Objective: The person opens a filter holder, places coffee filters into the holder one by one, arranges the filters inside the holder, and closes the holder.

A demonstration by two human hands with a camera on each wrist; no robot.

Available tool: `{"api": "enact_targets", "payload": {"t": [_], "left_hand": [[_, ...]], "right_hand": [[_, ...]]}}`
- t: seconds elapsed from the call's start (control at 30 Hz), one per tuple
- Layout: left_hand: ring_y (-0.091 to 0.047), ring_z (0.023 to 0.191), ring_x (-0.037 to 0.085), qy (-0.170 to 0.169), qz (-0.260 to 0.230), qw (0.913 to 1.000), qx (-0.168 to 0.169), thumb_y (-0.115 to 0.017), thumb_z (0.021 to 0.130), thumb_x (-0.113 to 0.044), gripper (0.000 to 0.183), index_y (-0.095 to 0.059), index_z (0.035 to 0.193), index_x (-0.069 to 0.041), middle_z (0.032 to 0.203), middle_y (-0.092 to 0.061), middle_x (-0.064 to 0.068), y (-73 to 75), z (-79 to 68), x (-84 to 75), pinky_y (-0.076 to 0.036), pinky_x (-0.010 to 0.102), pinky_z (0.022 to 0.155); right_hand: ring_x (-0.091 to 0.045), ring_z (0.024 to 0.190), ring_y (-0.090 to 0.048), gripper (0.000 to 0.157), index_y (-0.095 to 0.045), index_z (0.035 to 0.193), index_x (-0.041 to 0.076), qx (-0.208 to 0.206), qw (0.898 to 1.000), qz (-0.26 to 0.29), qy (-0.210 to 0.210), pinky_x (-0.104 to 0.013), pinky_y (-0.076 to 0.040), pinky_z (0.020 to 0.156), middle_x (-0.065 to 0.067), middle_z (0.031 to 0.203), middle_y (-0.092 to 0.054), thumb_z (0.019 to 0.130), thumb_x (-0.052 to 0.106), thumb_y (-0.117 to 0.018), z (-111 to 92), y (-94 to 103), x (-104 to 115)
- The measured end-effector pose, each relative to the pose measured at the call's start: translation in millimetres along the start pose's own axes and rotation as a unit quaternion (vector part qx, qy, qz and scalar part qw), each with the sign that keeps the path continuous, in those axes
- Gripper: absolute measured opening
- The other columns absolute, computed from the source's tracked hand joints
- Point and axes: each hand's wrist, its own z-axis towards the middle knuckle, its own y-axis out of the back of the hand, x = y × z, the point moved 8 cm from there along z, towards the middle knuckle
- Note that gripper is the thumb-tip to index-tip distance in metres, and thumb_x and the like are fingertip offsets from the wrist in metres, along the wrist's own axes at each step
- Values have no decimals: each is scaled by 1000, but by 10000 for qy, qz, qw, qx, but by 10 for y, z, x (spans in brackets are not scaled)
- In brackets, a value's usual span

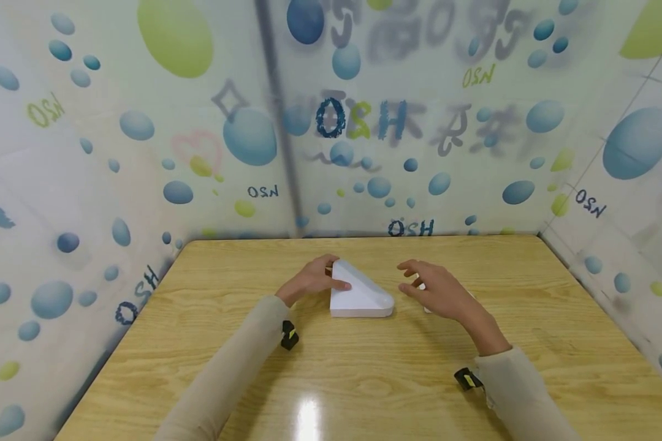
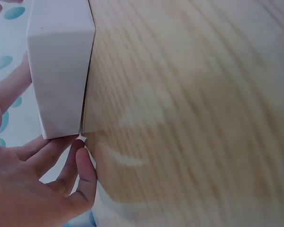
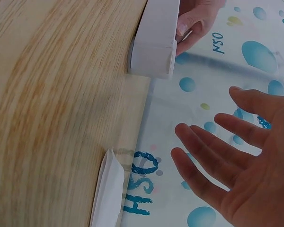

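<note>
One white box [image 1: 358, 301] mid-frame, closed up, my left hand [image 1: 315, 278] pinching it; my right hand [image 1: 440, 291] spread, empty; maybe a packet [image 3: 109, 191] untouched, right-wrist view's lower left.

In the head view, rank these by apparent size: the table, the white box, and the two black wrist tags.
Largest to smallest:
1. Table
2. White box
3. Left wrist tag and right wrist tag: they look about alike, so I leave those two unranked.
</note>
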Motion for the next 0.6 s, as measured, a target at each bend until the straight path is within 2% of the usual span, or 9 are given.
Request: {"api": "enact_targets", "payload": {"t": [0.3, 0.6], "left_hand": [[-62, 124, 31, 143, -13, 9993, -334, -89, 83, -27, 79, -50, 149, -7, 141, -61, 15, 21, -51, -49, -54, 46, 107], [-67, 122, 33, -56, 192, 9971, -734, -91, 81, -22, 82, -50, 150, -6, 148, -57, 15, 55, -123, -162, -59, 42, 99]], "right_hand": [[-32, 104, -72, 42, -56, 144, 5, -6, 10000, -37, -3, -51, -61, 86, -24, 132, -66, 105, 23, -61, -6, -27, -51], [-33, 105, -72, 42, -55, 144, 5, 57, 10000, -19, 9, -51, -61, 87, -25, 133, -66, 106, 21, -60, 4, -25, -40]]}}
